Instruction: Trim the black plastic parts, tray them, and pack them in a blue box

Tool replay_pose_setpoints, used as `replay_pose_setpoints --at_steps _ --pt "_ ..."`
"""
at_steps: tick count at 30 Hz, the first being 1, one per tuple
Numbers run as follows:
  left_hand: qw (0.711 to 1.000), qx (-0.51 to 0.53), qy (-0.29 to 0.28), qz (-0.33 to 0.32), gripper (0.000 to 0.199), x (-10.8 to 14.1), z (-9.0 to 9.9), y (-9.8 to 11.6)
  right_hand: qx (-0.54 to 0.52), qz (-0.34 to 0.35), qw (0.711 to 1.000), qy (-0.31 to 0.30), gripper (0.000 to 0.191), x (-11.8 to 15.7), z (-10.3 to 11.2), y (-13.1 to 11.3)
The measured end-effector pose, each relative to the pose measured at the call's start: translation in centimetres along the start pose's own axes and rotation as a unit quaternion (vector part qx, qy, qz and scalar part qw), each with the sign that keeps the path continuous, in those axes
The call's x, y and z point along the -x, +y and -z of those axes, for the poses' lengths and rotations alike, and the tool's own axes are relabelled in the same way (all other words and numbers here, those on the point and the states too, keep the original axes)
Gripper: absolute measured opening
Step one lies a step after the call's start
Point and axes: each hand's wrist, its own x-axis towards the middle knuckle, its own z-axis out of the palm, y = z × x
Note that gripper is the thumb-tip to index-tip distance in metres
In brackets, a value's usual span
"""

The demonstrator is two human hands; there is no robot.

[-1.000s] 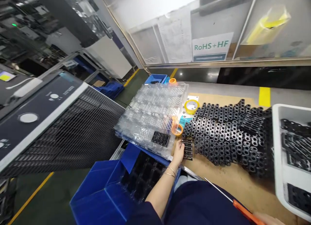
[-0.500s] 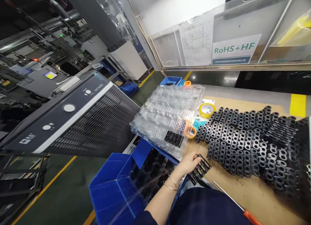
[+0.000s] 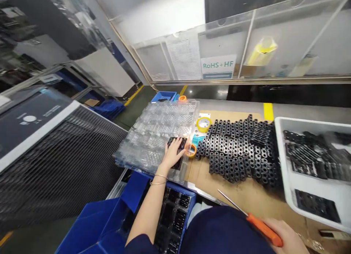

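Note:
My left hand (image 3: 172, 154) lies over a clear plastic blister tray (image 3: 149, 137), fingers spread on black slotted plastic parts (image 3: 177, 164). Its palm and fingers hide most of these parts. At the lower right, my right hand (image 3: 287, 237) is closed around the orange handle of a screwdriver (image 3: 263, 227), whose thin metal shaft points up and left. Some of that hand's fingers are hidden. Rows of black plastic pieces with round holes (image 3: 233, 148) lie packed together on the brown cardboard (image 3: 203, 177).
A white bin (image 3: 281, 166) of black parts stands right. Yellow tape (image 3: 203, 124) and orange tape (image 3: 191, 150) lie beside the clear tray. Below is a blue box (image 3: 109, 217) with filled trays. A large grilled machine (image 3: 68, 155) stands left; a clear panel (image 3: 186, 56) rises behind.
My left hand has moved up from the table edge onto the clear tray, bringing a black slotted part there. The view has swung right, so my right hand and the white bin now show.

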Motion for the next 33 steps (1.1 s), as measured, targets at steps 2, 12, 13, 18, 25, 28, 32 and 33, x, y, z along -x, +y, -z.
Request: replay_pose_setpoints --at_steps 2,12,13,18,25,28,32,33 --pt "0.998 -0.039 -0.051 0.016 0.058 -0.5 -1.0 -1.1 0.01 -0.013 1.0 0.009 0.026 0.2 0.7 -1.2" --pt "0.977 0.194 0.087 -0.008 0.035 1.3 -14.3 6.5 0.005 -0.101 0.994 0.035 0.034 1.7 1.1 -3.0" --pt "0.975 0.198 0.096 0.021 0.035 1.4 -15.9 6.6 0.005 -0.105 0.994 0.039 0.033 1.8 1.1 -3.1" --pt "0.963 0.238 0.091 0.088 0.041 1.9 -19.1 4.5 0.011 -0.134 0.991 0.024 0.035 2.0 1.5 -4.1" --pt "0.951 0.291 0.039 0.103 0.043 2.5 -17.3 3.2 0.06 -0.172 0.983 0.002 0.049 1.5 1.5 -4.3" --pt "0.949 0.289 0.037 0.119 0.04 2.8 -16.4 3.4 0.053 -0.168 0.984 0.003 0.052 1.2 1.6 -4.2" --pt "0.948 0.285 0.034 0.14 0.04 3.1 -14.5 3.8 0.037 -0.161 0.986 -0.001 0.052 0.5 1.5 -4.6" --pt "0.946 0.288 0.033 0.144 0.04 3.2 -14.0 3.9 0.033 -0.161 0.986 -0.006 0.052 0.3 1.5 -4.7"
